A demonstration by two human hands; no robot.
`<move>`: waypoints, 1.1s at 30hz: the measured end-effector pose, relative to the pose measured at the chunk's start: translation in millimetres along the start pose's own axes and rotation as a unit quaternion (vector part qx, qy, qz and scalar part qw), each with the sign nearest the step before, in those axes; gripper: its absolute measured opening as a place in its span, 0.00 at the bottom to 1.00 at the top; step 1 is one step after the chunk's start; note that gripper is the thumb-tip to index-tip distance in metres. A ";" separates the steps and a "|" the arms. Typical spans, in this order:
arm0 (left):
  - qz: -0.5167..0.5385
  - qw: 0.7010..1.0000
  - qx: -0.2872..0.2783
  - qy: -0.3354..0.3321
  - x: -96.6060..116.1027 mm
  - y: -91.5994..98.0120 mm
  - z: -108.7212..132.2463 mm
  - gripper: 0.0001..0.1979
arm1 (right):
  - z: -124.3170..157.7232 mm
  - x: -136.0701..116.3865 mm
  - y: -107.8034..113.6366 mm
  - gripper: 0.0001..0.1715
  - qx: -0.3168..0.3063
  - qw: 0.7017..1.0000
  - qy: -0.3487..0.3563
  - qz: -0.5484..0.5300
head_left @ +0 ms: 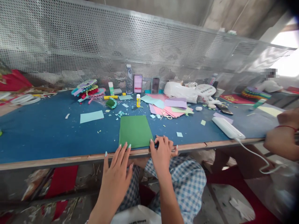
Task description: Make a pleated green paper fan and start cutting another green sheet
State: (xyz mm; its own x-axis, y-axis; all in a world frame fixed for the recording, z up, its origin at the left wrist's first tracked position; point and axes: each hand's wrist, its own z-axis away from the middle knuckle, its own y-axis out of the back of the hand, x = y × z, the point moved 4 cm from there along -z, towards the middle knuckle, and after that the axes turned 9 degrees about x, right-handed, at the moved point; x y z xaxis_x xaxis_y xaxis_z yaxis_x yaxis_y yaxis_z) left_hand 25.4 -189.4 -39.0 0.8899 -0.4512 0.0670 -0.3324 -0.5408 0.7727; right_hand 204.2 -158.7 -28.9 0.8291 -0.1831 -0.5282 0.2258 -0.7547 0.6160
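In the head view, a matte sheet of green paper [135, 129], roughly square, is seen lying flat at the near edge of the blue tabletop [56, 133]. The left hand [119, 163] is held open, fingers spread, its fingertips laid on the sheet's near edge. The right hand [162, 152] is bent at the near right corner; whether paper is pinched there cannot be told. The sheet can be judged light, flexible and easily creased, best taken by edges or corners. Beyond it are seen a smooth, cylindrical glue stick [138, 101], a crumpled plastic bag [174, 91] and a perforated metal panel [88, 43].
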 end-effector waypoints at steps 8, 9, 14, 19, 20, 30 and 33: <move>0.002 1.000 0.009 -0.003 -3.1 -3.9 5.8 0.31 | -1.3 -1.3 1.6 0.12 0.002 1.000 -0.024 -0.007; 0.000 1.000 0.012 -0.004 -3.5 -4.4 6.1 0.32 | -1.3 -1.2 1.5 0.13 0.005 1.000 -0.025 -0.007; -0.006 1.000 0.026 -0.007 -3.3 -6.9 7.4 0.32 | -3.4 1.9 -1.3 0.14 0.016 0.999 -0.026 -0.019; -0.007 0.999 0.047 0.020 3.9 -12.3 9.0 0.32 | 5.2 1.3 2.3 0.14 0.085 0.994 -0.019 -0.069; -0.008 0.998 0.048 0.026 5.4 -13.7 9.5 0.32 | 11.1 -1.5 5.6 0.12 0.112 0.990 -0.008 -0.086; 0.013 0.997 0.070 0.023 7.3 -19.2 14.3 0.30 | 75.8 -42.9 0.7 0.23 -0.100 0.911 0.335 -0.220; 0.018 0.997 0.071 0.036 8.8 -18.2 11.8 0.30 | 73.6 -35.6 -5.1 0.25 -0.114 0.906 0.354 -0.201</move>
State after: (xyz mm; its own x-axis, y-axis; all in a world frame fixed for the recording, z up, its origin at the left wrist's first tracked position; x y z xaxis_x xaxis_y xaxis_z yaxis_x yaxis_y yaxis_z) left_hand 35.6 -191.8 -59.9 0.8949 -0.4226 0.1430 -0.4014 -0.6226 0.6718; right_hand 135.9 -194.8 -56.2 0.7587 0.5891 -0.2781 0.6149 -0.5067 0.6042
